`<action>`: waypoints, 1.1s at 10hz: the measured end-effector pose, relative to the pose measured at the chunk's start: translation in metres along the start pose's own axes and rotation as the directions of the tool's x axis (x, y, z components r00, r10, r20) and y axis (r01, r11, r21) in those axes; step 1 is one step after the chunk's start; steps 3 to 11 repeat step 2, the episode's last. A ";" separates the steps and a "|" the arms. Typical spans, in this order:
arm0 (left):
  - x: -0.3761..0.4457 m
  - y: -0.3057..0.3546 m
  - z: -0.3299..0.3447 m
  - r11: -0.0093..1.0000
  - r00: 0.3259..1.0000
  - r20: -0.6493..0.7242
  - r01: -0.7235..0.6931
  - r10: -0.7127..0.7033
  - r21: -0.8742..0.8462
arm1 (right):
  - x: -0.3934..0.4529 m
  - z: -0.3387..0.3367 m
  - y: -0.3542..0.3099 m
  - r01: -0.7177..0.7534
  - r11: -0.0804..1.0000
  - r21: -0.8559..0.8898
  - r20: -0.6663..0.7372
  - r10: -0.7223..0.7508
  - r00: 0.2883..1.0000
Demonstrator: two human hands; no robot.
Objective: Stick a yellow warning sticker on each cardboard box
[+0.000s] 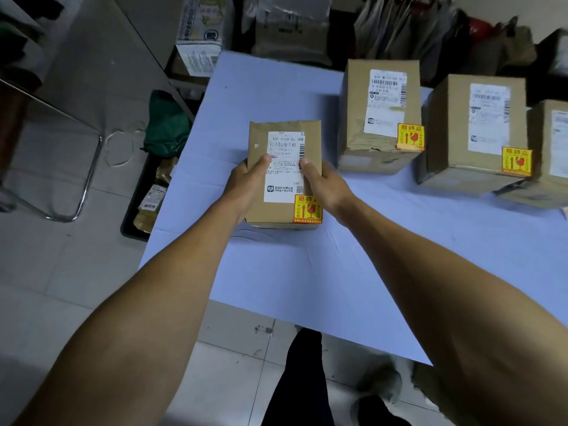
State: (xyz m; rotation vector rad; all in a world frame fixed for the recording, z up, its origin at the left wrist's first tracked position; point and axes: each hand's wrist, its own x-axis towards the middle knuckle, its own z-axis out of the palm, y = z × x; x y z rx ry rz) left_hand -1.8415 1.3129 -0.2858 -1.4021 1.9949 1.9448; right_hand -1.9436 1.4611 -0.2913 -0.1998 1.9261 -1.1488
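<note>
Gripping item: small cardboard box [284, 170], stickered, near the counter [307, 272] middle, left hand [246, 182] and right hand [322, 186] fingers clamped on its sides. Risk: yellow warning sticker [307, 209] overhangs the corner and may peel in handling.

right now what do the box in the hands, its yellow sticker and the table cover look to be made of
Box in the hands: brown cardboard, matte, creased and dented along its edges. Yellow sticker: likely printed adhesive paper or film, lying flat on the box corner; finish hard to tell. Table cover: pale blue sheet, probably paper or thin plastic, with fold lines and wrinkles showing.
</note>
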 end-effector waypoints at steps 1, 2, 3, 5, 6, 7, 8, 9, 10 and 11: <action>-0.008 0.003 0.004 0.982 0.994 -0.095 -0.033 0.052 0.185 | -0.012 -0.004 -0.006 -0.001 0.996 -0.093 -0.022 -0.001 1.000; -0.014 0.011 0.007 0.881 0.961 -0.217 -0.051 0.171 0.471 | -0.029 -0.015 -0.007 0.086 0.976 -0.198 -0.041 -0.096 0.995; -0.014 0.011 0.007 0.881 0.961 -0.217 -0.051 0.171 0.471 | -0.029 -0.015 -0.007 0.086 0.976 -0.198 -0.041 -0.096 0.995; -0.014 0.011 0.007 0.881 0.961 -0.217 -0.051 0.171 0.471 | -0.029 -0.015 -0.007 0.086 0.976 -0.198 -0.041 -0.096 0.995; -0.014 0.011 0.007 0.881 0.961 -0.217 -0.051 0.171 0.471 | -0.029 -0.015 -0.007 0.086 0.976 -0.198 -0.041 -0.096 0.995; -0.014 0.011 0.007 0.881 0.961 -0.217 -0.051 0.171 0.471 | -0.029 -0.015 -0.007 0.086 0.976 -0.198 -0.041 -0.096 0.995; -0.014 0.011 0.007 0.881 0.961 -0.217 -0.051 0.171 0.471 | -0.029 -0.015 -0.007 0.086 0.976 -0.198 -0.041 -0.096 0.995; -0.014 0.011 0.007 0.881 0.961 -0.217 -0.051 0.171 0.471 | -0.029 -0.015 -0.007 0.086 0.976 -0.198 -0.041 -0.096 0.995; -0.014 0.011 0.007 0.881 0.961 -0.217 -0.051 0.171 0.471 | -0.029 -0.015 -0.007 0.086 0.976 -0.198 -0.041 -0.096 0.995; -0.014 0.011 0.007 0.881 0.961 -0.217 -0.051 0.171 0.471 | -0.029 -0.015 -0.007 0.086 0.976 -0.198 -0.041 -0.096 0.995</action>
